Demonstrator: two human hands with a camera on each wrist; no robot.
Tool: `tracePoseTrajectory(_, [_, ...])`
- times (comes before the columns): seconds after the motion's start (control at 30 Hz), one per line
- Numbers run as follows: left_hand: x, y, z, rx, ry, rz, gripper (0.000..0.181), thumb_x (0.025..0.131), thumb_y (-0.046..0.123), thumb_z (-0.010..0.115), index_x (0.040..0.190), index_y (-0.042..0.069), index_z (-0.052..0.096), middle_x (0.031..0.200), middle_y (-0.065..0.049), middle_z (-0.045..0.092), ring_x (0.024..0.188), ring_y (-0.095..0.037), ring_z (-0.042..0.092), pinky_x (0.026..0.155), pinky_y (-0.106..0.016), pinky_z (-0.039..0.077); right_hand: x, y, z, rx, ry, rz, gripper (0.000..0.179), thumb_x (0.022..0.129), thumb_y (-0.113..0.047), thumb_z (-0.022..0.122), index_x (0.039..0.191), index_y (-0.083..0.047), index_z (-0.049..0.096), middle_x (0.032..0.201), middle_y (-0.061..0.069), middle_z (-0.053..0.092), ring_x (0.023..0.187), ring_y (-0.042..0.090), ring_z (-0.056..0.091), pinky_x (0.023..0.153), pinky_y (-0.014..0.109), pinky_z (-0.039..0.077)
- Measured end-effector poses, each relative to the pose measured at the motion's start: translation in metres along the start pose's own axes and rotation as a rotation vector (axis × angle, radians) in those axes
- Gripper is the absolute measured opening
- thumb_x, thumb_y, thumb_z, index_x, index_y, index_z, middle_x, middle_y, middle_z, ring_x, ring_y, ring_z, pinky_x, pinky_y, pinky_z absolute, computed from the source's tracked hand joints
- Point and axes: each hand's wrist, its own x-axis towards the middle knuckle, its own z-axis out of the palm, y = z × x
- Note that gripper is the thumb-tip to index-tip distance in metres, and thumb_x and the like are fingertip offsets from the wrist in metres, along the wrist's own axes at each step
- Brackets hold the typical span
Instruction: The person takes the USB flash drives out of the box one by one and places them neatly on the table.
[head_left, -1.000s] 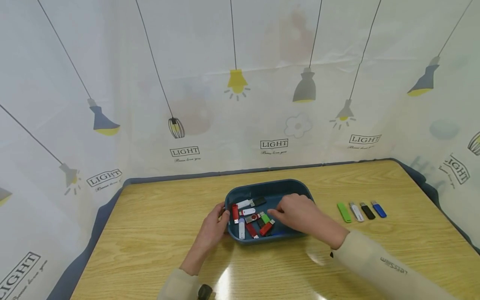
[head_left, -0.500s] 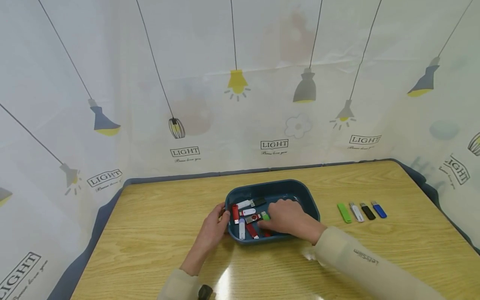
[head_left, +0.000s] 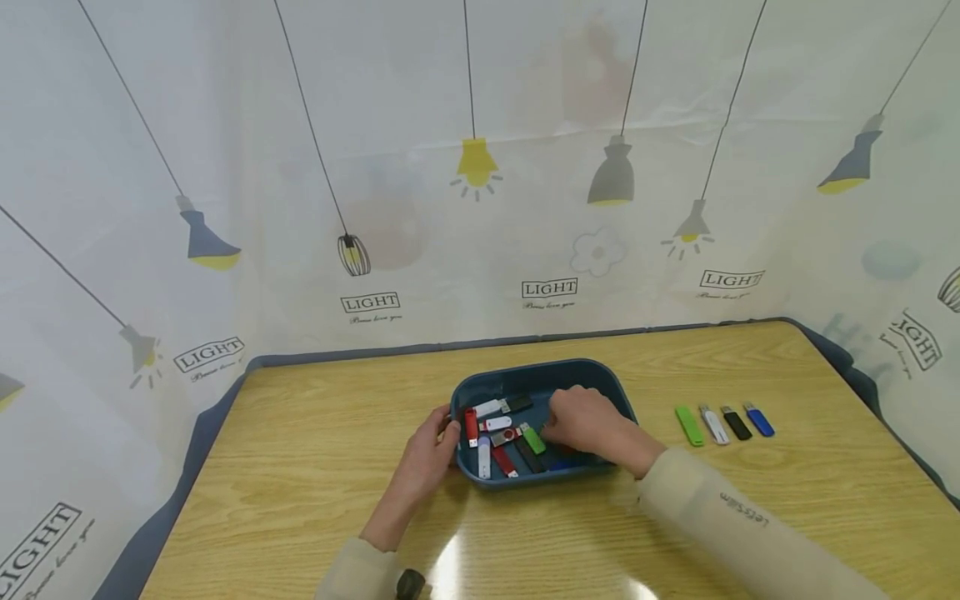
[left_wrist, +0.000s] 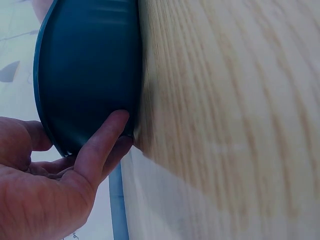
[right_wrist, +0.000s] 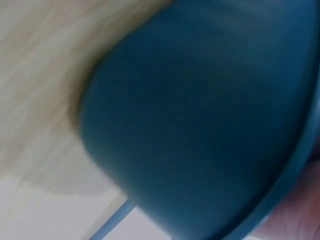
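Observation:
A dark blue tray holds several USB flash drives in red, white, black and green. My left hand grips the tray's left end; in the left wrist view, fingers lie against its outer wall. My right hand is down inside the tray, fingers curled, with a red USB flash drive partly showing beneath it. The fingertips there are hidden. Left of that hand lie a green flash drive and a black one. The right wrist view shows mostly the tray's outer wall, blurred.
Right of the tray, a row of flash drives stands on the wooden table: green, white, black and blue. A printed curtain hangs behind the table's far edge.
My right hand reached left onto the red flash drive, then drew back right with it, uncovering the black drive. The left hand stays on the tray.

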Motion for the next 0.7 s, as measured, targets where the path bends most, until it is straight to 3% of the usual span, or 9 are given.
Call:
tracePoseTrajectory(0.13, [0.000, 0.000, 0.000, 0.001, 0.003, -0.006, 0.045, 0.110, 0.017, 0.046, 0.150, -0.004, 0.047, 0.150, -0.028, 0.051, 0.142, -0.042, 0.046, 0.116, -0.057, 0.037, 0.002, 0.006, -0.001, -0.076, 0.056, 0.051, 0.046, 0.095, -0.017, 0.074, 0.056, -0.013, 0.049, 0.051, -0.003, 0.037, 0.046, 0.012, 0.040, 0.045, 0.025, 0.030])
tracePoseTrajectory(0.27, [0.000, 0.000, 0.001, 0.000, 0.001, -0.010, 0.045, 0.110, 0.017, 0.046, 0.150, -0.004, 0.046, 0.150, -0.028, 0.051, 0.142, -0.042, 0.046, 0.116, -0.057, 0.037, 0.003, 0.011, 0.002, -0.113, 0.084, 0.041, 0.043, 0.095, -0.017, 0.076, 0.060, -0.012, 0.052, 0.055, -0.002, 0.038, 0.048, 0.013, 0.040, 0.046, 0.027, 0.031])
tracePoseTrajectory(0.43, [0.001, -0.001, 0.001, -0.004, -0.002, -0.015, 0.046, 0.110, 0.017, 0.046, 0.151, -0.004, 0.046, 0.151, -0.028, 0.049, 0.142, -0.042, 0.045, 0.115, -0.057, 0.038, 0.004, 0.012, 0.003, -0.133, 0.075, 0.065, 0.042, 0.095, -0.024, 0.076, 0.062, -0.011, 0.055, 0.057, 0.000, 0.044, 0.050, 0.015, 0.046, 0.047, 0.029, 0.037])
tracePoseTrajectory(0.57, [0.001, -0.002, 0.001, -0.006, -0.001, -0.010, 0.046, 0.110, 0.018, 0.046, 0.151, -0.004, 0.046, 0.151, -0.028, 0.050, 0.142, -0.042, 0.046, 0.115, -0.057, 0.038, 0.003, 0.012, 0.002, -0.153, 0.056, 0.108, 0.034, 0.093, -0.031, 0.078, 0.076, -0.005, 0.063, 0.072, 0.008, 0.055, 0.062, 0.020, 0.054, 0.055, 0.037, 0.050])
tracePoseTrajectory(0.7, [0.001, -0.002, 0.001, 0.002, 0.001, -0.009, 0.046, 0.110, 0.018, 0.046, 0.151, -0.004, 0.046, 0.150, -0.028, 0.050, 0.142, -0.042, 0.046, 0.115, -0.058, 0.038, 0.000, 0.012, 0.002, -0.119, 0.052, 0.095, 0.029, 0.092, -0.024, 0.078, 0.078, -0.004, 0.062, 0.077, 0.010, 0.056, 0.065, 0.023, 0.054, 0.057, 0.040, 0.051])
